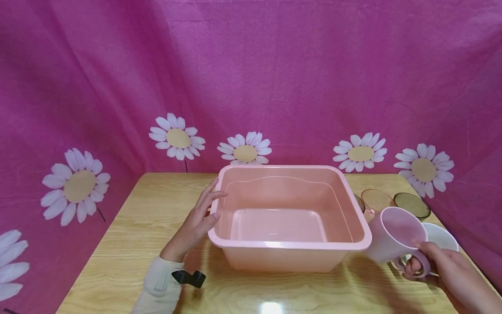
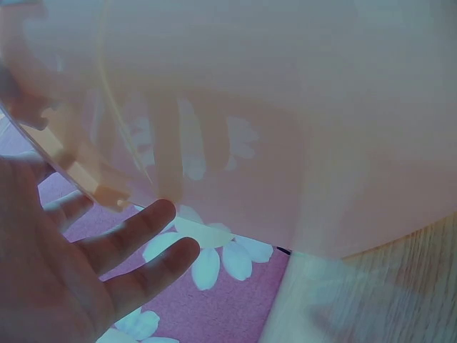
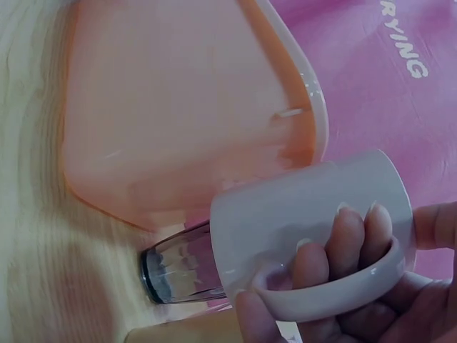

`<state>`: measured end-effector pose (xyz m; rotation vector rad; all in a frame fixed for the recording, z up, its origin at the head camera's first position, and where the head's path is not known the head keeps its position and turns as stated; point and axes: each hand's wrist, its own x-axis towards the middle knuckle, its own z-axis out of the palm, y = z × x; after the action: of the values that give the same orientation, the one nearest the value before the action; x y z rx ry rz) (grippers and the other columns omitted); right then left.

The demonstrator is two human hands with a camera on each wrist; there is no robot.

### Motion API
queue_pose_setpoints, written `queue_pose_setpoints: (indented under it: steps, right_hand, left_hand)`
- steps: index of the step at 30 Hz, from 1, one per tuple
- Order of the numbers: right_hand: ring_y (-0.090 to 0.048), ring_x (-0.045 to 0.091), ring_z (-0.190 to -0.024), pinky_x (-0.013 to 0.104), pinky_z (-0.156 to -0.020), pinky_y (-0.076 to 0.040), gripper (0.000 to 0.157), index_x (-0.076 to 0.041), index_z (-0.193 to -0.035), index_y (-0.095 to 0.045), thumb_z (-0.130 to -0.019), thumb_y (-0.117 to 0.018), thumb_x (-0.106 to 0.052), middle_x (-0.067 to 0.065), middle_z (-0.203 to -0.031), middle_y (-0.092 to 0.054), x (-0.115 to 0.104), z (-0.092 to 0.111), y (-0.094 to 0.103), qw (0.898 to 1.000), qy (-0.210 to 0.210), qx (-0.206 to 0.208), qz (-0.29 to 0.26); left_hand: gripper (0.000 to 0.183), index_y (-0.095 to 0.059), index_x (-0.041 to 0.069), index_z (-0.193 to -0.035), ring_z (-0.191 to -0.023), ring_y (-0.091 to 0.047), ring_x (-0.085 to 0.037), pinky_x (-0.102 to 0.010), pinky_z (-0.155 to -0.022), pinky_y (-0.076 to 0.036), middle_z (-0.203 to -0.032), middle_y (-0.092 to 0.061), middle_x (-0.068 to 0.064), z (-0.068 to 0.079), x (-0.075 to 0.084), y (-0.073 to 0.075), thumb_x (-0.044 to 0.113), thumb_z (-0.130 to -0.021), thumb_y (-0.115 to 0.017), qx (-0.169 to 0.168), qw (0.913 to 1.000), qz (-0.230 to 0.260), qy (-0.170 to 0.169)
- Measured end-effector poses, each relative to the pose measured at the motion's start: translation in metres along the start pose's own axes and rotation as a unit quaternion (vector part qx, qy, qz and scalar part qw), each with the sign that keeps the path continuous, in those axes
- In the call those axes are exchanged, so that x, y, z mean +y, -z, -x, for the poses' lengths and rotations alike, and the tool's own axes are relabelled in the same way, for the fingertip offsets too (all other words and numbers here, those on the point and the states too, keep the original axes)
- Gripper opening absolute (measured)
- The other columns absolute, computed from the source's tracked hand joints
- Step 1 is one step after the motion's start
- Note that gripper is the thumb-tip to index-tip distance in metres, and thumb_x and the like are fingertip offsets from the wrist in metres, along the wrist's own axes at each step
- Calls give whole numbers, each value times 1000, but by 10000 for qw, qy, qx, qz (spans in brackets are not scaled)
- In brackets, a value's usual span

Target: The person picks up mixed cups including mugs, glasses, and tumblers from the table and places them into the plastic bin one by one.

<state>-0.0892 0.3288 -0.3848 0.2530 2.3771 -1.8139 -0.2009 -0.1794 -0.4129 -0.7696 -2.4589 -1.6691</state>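
Note:
A pink plastic basin [image 1: 288, 257] stands on the wooden table, with nothing inside it. At its left rim rests my left hand [image 1: 198, 222], fingers spread and fairly straight; the left wrist view shows the same hand [image 2: 93, 264] against the basin's wall [image 2: 343, 143]. My right hand [image 1: 443, 261] grips a pale pink mug [image 1: 392, 235] by its handle, just beside the basin's right end. In the right wrist view, several fingers of the hand [image 3: 350, 286] pass through the handle of the mug [image 3: 300, 221], which is tilted. The mug appears empty.
Behind the mug are a white cup [image 1: 441, 237], a dark green-tinted glass [image 1: 412, 206] and an orange-tinted glass [image 1: 376, 199]. Another dark-tinted glass [image 3: 178, 268] stands near the basin. A magenta cloth [image 1: 274, 87] with daisies hangs around the wooden table [image 1: 129, 244].

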Motion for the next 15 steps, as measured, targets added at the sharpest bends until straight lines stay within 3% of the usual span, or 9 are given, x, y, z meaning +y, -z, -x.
queue_pose_setpoints:
  steps: [5, 11, 15]
  right_hand:
    - [-61, 14, -68, 29, -62, -53, 50, 0, -76, -61, -105, -33, -29, 1, -69, -59, -7, -1, 3, 9998, -182, 76, 8]
    - [-61, 18, -66, 30, -62, -54, 48, -1, -79, -61, -105, -32, -29, 3, -68, -60, -11, 1, 6, 9999, -134, 79, 75]
    - [-62, 17, -67, 31, -63, -55, 48, 1, -79, -61, -105, -33, -29, 4, -68, -60, -13, 0, 8, 9999, -99, 91, 38]
  left_hand:
    - [44, -46, 28, -136, -133, -38, -38, -46, -85, -53, -160, -11, 8, -1, 1, 2, 30, -92, -50, 2, 10000, 4, -95]
    - [47, -46, 21, -137, -132, -38, -38, -45, -85, -54, -160, -11, 8, -1, -1, 1, 26, -91, -50, -21, 10000, 56, -66]
    - [47, -46, 23, -137, -134, -37, -38, -46, -85, -53, -160, -10, 9, 0, -1, 1, 26, -91, -50, -9, 10000, 52, -19]
